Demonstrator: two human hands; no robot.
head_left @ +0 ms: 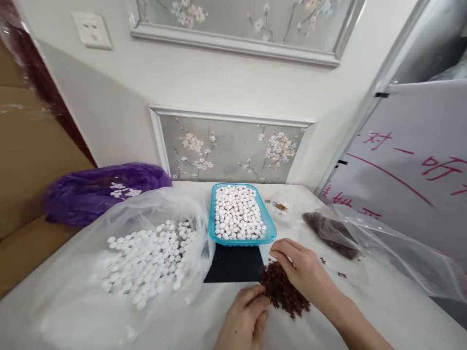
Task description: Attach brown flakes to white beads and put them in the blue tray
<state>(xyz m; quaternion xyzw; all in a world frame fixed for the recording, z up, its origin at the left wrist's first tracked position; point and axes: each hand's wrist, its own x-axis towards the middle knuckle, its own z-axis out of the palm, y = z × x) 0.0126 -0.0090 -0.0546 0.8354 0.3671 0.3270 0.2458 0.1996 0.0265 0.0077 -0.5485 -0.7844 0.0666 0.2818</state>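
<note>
A small heap of dark red-brown bits [282, 291] lies on the white table [383, 311] near the front edge. My left hand [244, 318] rests at the heap's left side, its fingers curled and pinched on the bits. My right hand [304, 272] lies over the heap's upper right, fingers bent and touching it. Just behind stands a turquoise tray [269, 228] full of small white round pieces [239, 214], sitting on a black square [233, 265].
A clear plastic bag [120, 228] with several white pieces [146, 260] lies at the left, a purple bag [98, 189] behind it. Another clear bag [394, 253] with dark material [330, 233] lies at the right. A board with red writing [412, 165] leans against the wall.
</note>
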